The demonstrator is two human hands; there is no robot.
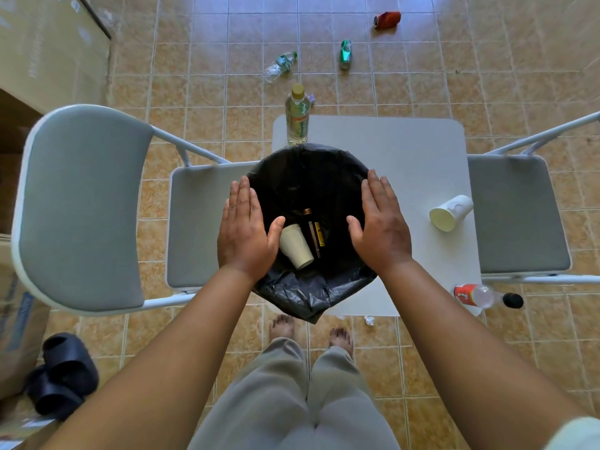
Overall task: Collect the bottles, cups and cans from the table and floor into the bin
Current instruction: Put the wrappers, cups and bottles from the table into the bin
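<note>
A bin with a black liner (305, 293) stands at the near left of the small white table (406, 151). Inside it lie a paper cup (297, 246) and a dark brown bottle (313, 230). My left hand (243, 228) and my right hand (381, 224) press flat against the bin's left and right rim, fingers straight, holding nothing else. On the table, a yellow-capped bottle (297, 116) stands at the far edge, a paper cup (449, 212) lies on its side at the right, and a red-labelled bottle (483, 295) lies at the near right corner.
On the tiled floor beyond the table lie a clear plastic bottle (280, 65), a green can (345, 54) and a red can (387, 19). Grey folding chairs (81, 206) (519, 216) flank the table. Black sandals (63, 375) and cardboard boxes sit at the left.
</note>
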